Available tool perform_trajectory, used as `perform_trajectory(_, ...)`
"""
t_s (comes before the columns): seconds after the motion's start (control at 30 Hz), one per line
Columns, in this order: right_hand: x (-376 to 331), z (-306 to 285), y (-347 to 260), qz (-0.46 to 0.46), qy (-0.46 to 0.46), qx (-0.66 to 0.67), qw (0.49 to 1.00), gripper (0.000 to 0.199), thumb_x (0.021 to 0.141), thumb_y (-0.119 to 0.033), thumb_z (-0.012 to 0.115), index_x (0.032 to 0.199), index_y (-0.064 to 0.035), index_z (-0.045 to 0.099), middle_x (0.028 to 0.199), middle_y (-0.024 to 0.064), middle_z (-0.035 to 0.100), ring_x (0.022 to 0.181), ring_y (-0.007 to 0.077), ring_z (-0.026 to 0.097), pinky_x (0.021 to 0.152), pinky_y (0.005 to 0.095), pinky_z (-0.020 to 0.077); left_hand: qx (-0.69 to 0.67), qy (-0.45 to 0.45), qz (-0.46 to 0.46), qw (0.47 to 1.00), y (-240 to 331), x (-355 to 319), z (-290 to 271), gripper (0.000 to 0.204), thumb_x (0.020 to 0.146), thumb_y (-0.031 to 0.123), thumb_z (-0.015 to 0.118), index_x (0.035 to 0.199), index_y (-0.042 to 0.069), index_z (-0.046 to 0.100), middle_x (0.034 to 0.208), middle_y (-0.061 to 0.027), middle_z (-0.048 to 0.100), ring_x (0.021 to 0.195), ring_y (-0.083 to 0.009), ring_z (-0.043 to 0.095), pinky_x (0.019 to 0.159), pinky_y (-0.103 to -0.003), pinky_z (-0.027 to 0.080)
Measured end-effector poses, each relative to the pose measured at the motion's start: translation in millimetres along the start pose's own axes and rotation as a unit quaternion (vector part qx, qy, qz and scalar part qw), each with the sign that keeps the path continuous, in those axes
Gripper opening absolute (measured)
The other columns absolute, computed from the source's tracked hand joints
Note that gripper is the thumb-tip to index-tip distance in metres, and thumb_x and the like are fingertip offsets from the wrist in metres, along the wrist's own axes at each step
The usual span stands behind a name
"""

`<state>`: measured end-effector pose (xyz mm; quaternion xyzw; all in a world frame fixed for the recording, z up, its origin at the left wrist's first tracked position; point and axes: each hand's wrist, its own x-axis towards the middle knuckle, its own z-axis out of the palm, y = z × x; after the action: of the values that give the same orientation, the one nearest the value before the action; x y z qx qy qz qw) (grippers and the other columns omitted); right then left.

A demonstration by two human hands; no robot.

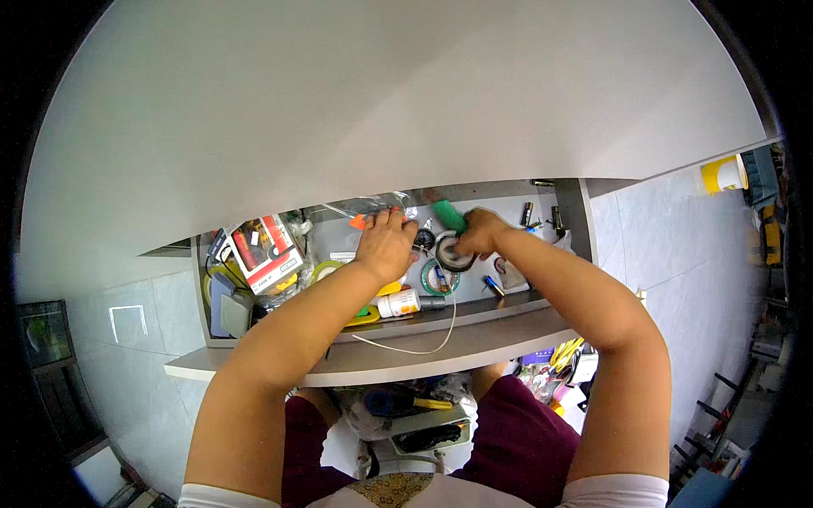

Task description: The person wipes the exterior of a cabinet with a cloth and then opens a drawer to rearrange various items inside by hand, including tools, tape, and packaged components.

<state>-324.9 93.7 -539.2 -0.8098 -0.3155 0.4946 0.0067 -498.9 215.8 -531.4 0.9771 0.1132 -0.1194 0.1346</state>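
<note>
tape, a dark roll (455,252), sits in the open drawer (555,222) under the white bench top (381,110), toward the middle right of the drawer floor; the right hand (480,232) is on it, fingers curled over its upper edge so that the roll is gripped from above; a green object (450,217), blurred, pokes up just beside that hand, touching or nearly touching the thumb side, and whether the hand also holds it cannot be told; the left hand (385,245) lies palm down just left of the roll, fingers spread a little and pressed onto a clear plastic bag (364,206) at the back of the drawer; it grips nothing that shows; a small orange piece (358,223) shows at its fingertips; near the front of the drawer lie a white bottle (398,302) on its side, a green ring of tape (439,277) just below the dark roll, and a yellow ring (326,269) partly under the left wrist; a red and white packet (264,251) leans at the left end of the drawer; a thin white cord (423,349) loops out over the drawer's front edge; small batteries (527,212) lie at the back right corner; both forearms reach up from the lower edge, over a lap in dark red cloth (517,440).
</note>
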Motion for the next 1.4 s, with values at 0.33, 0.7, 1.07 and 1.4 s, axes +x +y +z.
perform_trajectory(0.33,-25,56,-33,0.062,0.076,0.059,0.993,0.084,0.056,-0.04,0.085,0.117,0.0018,0.046,0.11,0.0217,0.06,0.104,0.032,0.06,0.089,0.0374,0.0497,0.036,0.087,0.047,0.994,-2,3,22,0.033,0.075,0.023,0.064,0.106,0.011,0.063,0.106,-0.0099,0.056,0.105,-0.0273,0.051,0.091,-0.044,0.04)
perform_trajectory(0.7,-29,53,-36,0.008,0.13,-0.073,0.989,0.059,0.069,-0.022,0.071,0.119,-0.002,0.048,0.115,0.0227,0.056,0.102,0.0347,0.06,0.085,0.0398,0.0507,0.034,0.004,0.052,0.998,-16,-11,-6,0.038,0.07,0.026,0.07,0.098,0.001,0.062,0.098,-0.0143,0.063,0.097,-0.0302,0.059,0.081,-0.037,0.051)
perform_trajectory(1.07,-26,44,-28,-0.03,0.131,-0.146,0.98,0.037,0.073,-0.016,0.067,0.107,-0.0046,0.06,0.108,0.0187,0.062,0.098,0.0324,0.063,0.081,0.0382,0.0529,-0.065,0.034,-0.102,0.992,-23,-22,-7,0.046,0.069,0.024,0.076,0.109,0.005,0.061,0.117,-0.0154,0.046,0.107,-0.0355,0.046,0.092,-0.042,0.044)
perform_trajectory(1.4,-165,-51,-25,-0.137,0.054,0.034,0.989,0.046,0.058,-0.015,0.073,0.098,0.0013,0.059,0.087,0.0188,0.065,0.081,0.0273,0.064,0.073,0.0343,0.0498,-0.005,0.096,0.037,0.995,-51,-40,-8,0.016,0.072,0.006,0.061,0.087,0.008,0.063,0.104,-0.0114,0.053,0.083,-0.0301,0.063,0.072,-0.039,0.053)
